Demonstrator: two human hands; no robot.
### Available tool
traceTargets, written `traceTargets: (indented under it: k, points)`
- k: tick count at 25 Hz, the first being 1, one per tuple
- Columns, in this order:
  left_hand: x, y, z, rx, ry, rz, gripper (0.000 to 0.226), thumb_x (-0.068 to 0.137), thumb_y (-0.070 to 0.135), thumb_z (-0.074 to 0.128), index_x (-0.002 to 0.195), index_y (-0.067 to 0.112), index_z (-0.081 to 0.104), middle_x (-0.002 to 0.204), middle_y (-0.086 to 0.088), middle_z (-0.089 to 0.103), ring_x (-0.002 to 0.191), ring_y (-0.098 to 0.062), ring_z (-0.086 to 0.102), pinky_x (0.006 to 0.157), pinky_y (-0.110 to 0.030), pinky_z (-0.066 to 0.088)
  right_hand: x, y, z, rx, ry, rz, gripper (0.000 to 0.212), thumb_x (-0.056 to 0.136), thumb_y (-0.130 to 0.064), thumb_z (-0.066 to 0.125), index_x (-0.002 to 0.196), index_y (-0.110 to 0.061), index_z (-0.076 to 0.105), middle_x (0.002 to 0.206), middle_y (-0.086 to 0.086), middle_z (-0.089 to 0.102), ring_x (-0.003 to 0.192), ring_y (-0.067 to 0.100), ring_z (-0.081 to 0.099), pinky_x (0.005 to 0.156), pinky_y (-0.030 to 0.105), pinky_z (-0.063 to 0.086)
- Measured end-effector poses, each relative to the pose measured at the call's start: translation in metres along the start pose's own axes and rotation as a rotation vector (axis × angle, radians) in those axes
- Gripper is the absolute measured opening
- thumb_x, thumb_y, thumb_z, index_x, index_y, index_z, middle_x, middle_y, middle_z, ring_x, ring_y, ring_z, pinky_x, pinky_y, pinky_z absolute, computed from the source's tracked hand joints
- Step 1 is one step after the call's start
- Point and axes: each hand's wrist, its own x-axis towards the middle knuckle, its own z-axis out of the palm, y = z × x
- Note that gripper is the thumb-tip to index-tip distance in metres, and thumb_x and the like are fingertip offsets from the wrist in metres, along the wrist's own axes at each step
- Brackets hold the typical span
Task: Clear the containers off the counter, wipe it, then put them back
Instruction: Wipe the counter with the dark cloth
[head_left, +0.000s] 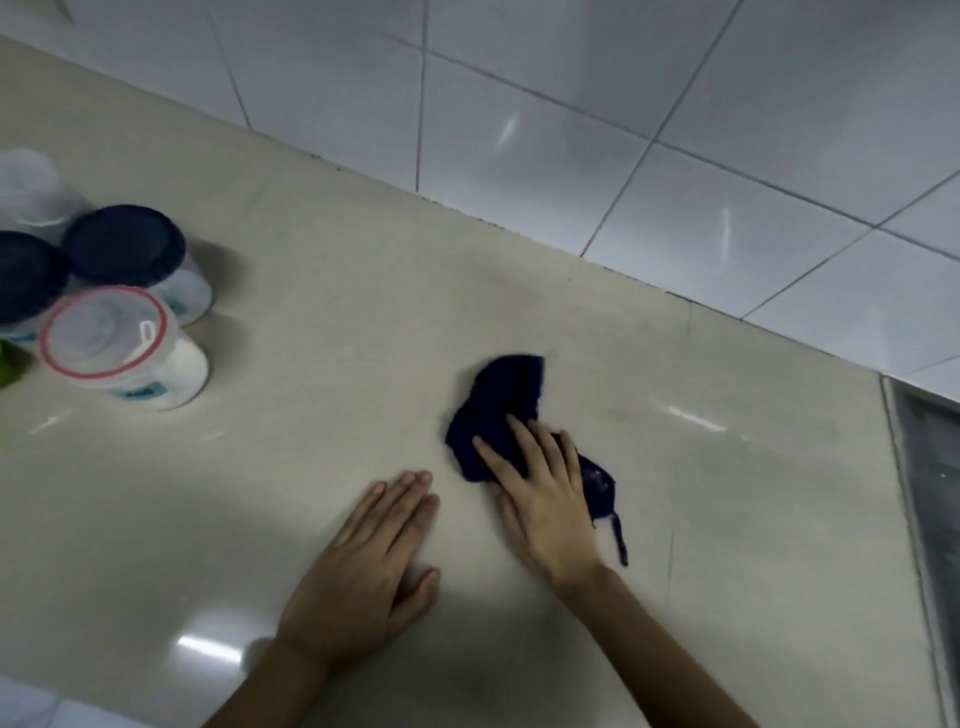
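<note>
A dark blue cloth (501, 400) lies on the beige counter (322, 364) right of centre. My right hand (540, 499) presses flat on the cloth's near part, fingers spread. My left hand (363, 566) rests palm down on the bare counter beside it, holding nothing. Several containers stand grouped at the left edge: a clear jar with a red-rimmed lid (119, 345), a jar with a dark blue lid (130, 249), another dark-lidded jar (23, 278) cut off by the frame, and a blurred clear one (28, 187) behind them.
A white tiled wall (623, 130) runs along the counter's far edge. A grey metal strip or sink rim (930, 467) borders the counter on the right. A bit of something green (8, 364) shows at the left edge.
</note>
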Motion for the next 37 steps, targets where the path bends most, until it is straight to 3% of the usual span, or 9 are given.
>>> traceTargets:
  k: [3, 8, 10, 15, 18, 23, 29, 33, 37]
  points:
    - [-0.002, 0.000, -0.001, -0.014, -0.018, 0.002, 0.065, 0.092, 0.049, 0.045, 0.144, 0.010, 0.039, 0.156, -0.008, 0.030, 0.146, -0.020, 0.022, 0.117, -0.039, 0.021, 0.022, 0.047, -0.012, -0.029, -0.103, -0.216, 0.046, 0.100, -0.040, 0.033, 0.146, -0.037, 0.030, 0.153, 0.006, 0.034, 0.141, 0.028, 0.030, 0.117, 0.051, 0.019]
    - [0.000, 0.003, -0.001, -0.044, 0.048, 0.018, 0.061, 0.091, 0.043, 0.048, 0.140, 0.008, 0.045, 0.154, -0.010, 0.033, 0.146, -0.022, 0.026, 0.114, -0.043, 0.029, 0.083, 0.032, 0.004, 0.072, 0.086, 0.650, 0.049, 0.097, -0.032, 0.037, 0.146, -0.033, 0.028, 0.155, 0.011, 0.029, 0.142, 0.035, 0.021, 0.117, 0.054, 0.006]
    - [-0.001, 0.003, 0.000, -0.053, 0.056, 0.014, 0.060, 0.091, 0.042, 0.049, 0.140, 0.007, 0.045, 0.154, -0.010, 0.034, 0.146, -0.022, 0.025, 0.115, -0.043, 0.030, 0.096, 0.013, 0.010, 0.038, 0.074, 0.504, 0.051, 0.098, -0.028, 0.040, 0.147, -0.033, 0.028, 0.155, 0.012, 0.028, 0.142, 0.038, 0.021, 0.117, 0.057, 0.005]
    - [-0.002, 0.003, -0.001, -0.025, 0.049, -0.003, 0.060, 0.091, 0.042, 0.047, 0.141, 0.007, 0.044, 0.154, -0.010, 0.035, 0.146, -0.021, 0.025, 0.117, -0.041, 0.028, 0.120, -0.023, 0.022, 0.025, -0.072, -0.288, 0.050, 0.096, -0.026, 0.043, 0.144, -0.035, 0.031, 0.151, 0.012, 0.037, 0.134, 0.042, 0.036, 0.112, 0.064, 0.018]
    - [-0.004, 0.003, -0.001, 0.000, 0.007, -0.014, 0.062, 0.093, 0.046, 0.043, 0.143, 0.010, 0.041, 0.154, -0.009, 0.034, 0.146, -0.019, 0.023, 0.118, -0.039, 0.023, 0.127, -0.055, 0.021, 0.041, -0.103, -0.426, 0.047, 0.096, -0.029, 0.039, 0.143, -0.033, 0.036, 0.151, 0.010, 0.038, 0.135, 0.039, 0.037, 0.113, 0.061, 0.017]
    - [-0.001, 0.001, -0.002, -0.008, 0.011, -0.008, 0.062, 0.094, 0.046, 0.044, 0.143, 0.008, 0.040, 0.155, -0.010, 0.031, 0.146, -0.019, 0.023, 0.118, -0.039, 0.025, 0.123, -0.012, 0.011, 0.078, -0.138, -0.356, 0.045, 0.100, -0.036, 0.032, 0.145, -0.035, 0.035, 0.153, 0.008, 0.035, 0.138, 0.030, 0.033, 0.117, 0.050, 0.015]
    - [-0.002, 0.000, -0.004, 0.003, -0.028, -0.025, 0.065, 0.093, 0.047, 0.043, 0.144, 0.008, 0.038, 0.157, -0.009, 0.028, 0.148, -0.019, 0.018, 0.119, -0.039, 0.020, 0.031, 0.059, -0.008, 0.072, 0.037, 0.158, 0.045, 0.098, -0.035, 0.035, 0.143, -0.031, 0.039, 0.149, 0.009, 0.040, 0.135, 0.032, 0.036, 0.115, 0.048, 0.019]
    - [-0.002, 0.006, -0.007, 0.043, -0.036, -0.023, 0.064, 0.090, 0.044, 0.046, 0.142, 0.007, 0.040, 0.155, -0.011, 0.033, 0.146, -0.020, 0.022, 0.120, -0.040, 0.017, -0.031, 0.017, -0.003, 0.077, 0.140, 0.546, 0.046, 0.097, -0.030, 0.040, 0.143, -0.029, 0.039, 0.150, 0.013, 0.039, 0.135, 0.036, 0.034, 0.114, 0.053, 0.023]
    - [-0.001, 0.005, -0.008, 0.058, -0.049, -0.023, 0.065, 0.091, 0.044, 0.042, 0.145, 0.008, 0.036, 0.156, -0.010, 0.031, 0.146, -0.019, 0.022, 0.120, -0.039, 0.015, -0.068, -0.055, 0.011, -0.015, 0.067, 0.276, 0.058, 0.090, -0.020, 0.055, 0.145, -0.028, 0.035, 0.151, 0.013, 0.037, 0.134, 0.038, 0.037, 0.110, 0.057, 0.028]
